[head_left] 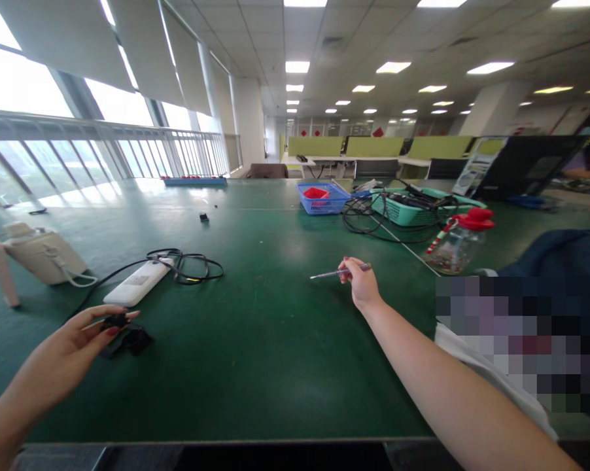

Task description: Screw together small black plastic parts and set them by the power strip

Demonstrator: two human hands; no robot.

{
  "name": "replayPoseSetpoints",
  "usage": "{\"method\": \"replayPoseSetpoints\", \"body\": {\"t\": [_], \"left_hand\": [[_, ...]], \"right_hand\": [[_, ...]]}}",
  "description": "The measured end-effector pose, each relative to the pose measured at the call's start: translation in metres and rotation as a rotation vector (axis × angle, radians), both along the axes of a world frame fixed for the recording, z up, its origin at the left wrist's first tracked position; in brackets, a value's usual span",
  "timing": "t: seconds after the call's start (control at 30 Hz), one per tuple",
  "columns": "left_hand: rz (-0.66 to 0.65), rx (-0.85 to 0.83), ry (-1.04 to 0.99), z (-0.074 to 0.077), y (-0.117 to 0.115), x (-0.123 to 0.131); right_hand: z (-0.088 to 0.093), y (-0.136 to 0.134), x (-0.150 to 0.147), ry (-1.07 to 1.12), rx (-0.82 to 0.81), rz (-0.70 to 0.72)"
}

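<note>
My right hand is closed around a slim screwdriver. Its metal shaft points left, just above the green tabletop. At the left, my left hand pinches a small black part between thumb and fingers. Right under those fingertips is another black piece; whether the two are joined I cannot tell. Beyond the left hand lies a white power strip, with a black cable looped at its far end.
A cream bottle-like container stands far left. Toward the back are a blue basket, a green basket full of cables and a small black block. A red-lidded clear bottle and dark cloth are at right.
</note>
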State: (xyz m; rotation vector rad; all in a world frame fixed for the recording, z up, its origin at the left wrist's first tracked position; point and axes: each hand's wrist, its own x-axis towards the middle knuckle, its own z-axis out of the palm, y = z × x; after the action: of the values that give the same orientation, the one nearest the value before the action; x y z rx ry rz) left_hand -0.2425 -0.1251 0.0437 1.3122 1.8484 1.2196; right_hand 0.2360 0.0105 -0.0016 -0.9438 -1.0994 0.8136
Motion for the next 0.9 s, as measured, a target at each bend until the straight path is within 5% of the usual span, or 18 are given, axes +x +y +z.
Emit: {"method": "replayPoseSetpoints", "body": {"t": [0.17, 0.4, 0.7, 0.9], "left_hand": [[-0.206, 0.003, 0.321, -0.008, 0.002, -0.018], [-0.297, -0.085, 0.316, -0.018, 0.003, -0.030], [-0.347, -0.170, 0.395, -0.022, 0.003, -0.037], [-0.254, -0.047, 0.731, -0.036, 0.002, -0.052]], "right_hand": [[0.001, -0.002, -0.001, -0.003, -0.008, 0.021], [0.001, -0.001, 0.000, -0.007, -0.005, 0.032], [0.001, -0.002, 0.000, -0.006, -0.009, 0.058], [-0.002, 0.000, 0.001, 0.012, -0.004, 0.061]]}}
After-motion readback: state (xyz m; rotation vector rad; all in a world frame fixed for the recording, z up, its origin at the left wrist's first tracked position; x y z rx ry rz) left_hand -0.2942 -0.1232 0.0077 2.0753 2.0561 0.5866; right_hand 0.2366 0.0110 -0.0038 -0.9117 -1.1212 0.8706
